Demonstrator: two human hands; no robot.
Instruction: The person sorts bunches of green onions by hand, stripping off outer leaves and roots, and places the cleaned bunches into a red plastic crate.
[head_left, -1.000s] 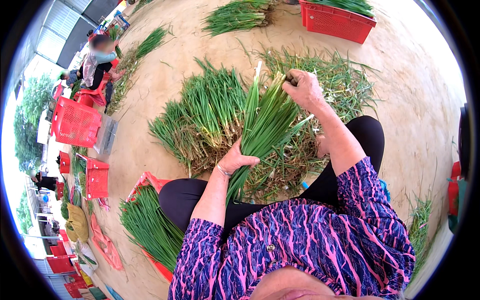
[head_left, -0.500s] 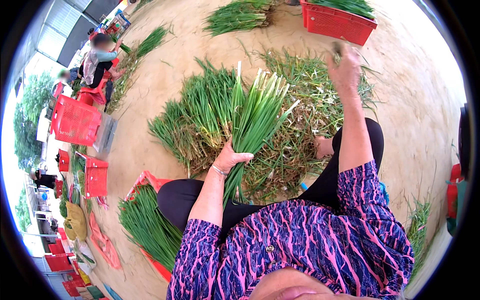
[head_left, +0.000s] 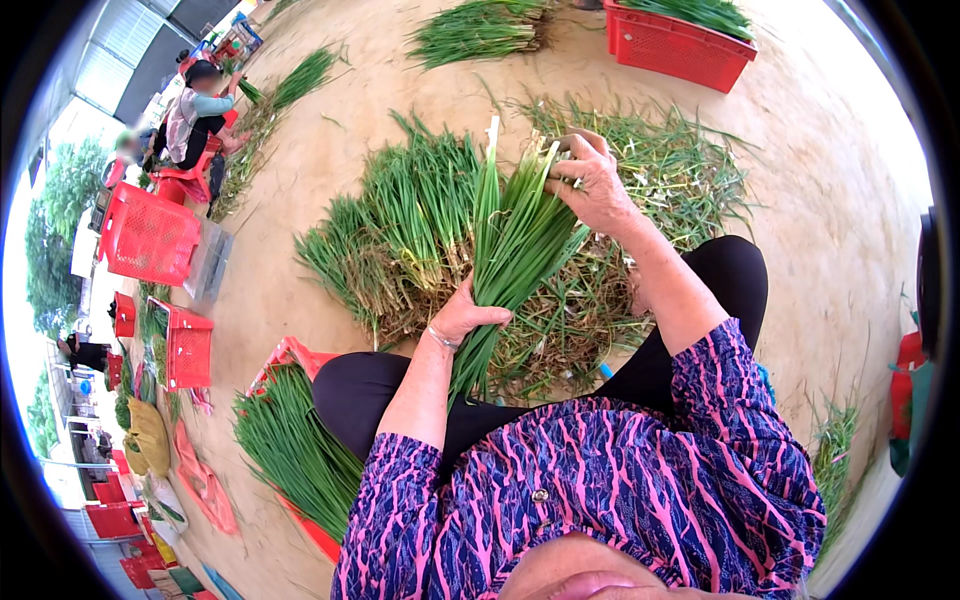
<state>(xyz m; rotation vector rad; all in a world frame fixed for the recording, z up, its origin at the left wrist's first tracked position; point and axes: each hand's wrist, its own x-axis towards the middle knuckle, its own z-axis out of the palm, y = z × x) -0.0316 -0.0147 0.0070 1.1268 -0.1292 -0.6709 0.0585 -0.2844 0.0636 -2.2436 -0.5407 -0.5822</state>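
Observation:
My left hand [head_left: 468, 316] is wrapped round a bunch of green onions [head_left: 518, 245], held slanting above the floor with its pale ends pointing away from me. At those white ends is my right hand [head_left: 596, 182], its fingers curled and pressed on the stalks at the bunch's right side; the fingertips are partly hidden. Just left of the bunch, a pile of green onions with roots [head_left: 415, 215] lies on the ground. Beneath and to the right spreads a heap of loose trimmings [head_left: 650, 190].
A red crate [head_left: 680, 50] holding greens stands at the far right, near another onion pile [head_left: 480, 30]. By my left knee, green onions [head_left: 295, 425] fill a red container. Red crates [head_left: 150, 235] line the left, where a person [head_left: 195, 120] sits handling greens.
My right hand has come down and left from above the trimmings to the white ends of the bunch. The left hand keeps its hold almost in place.

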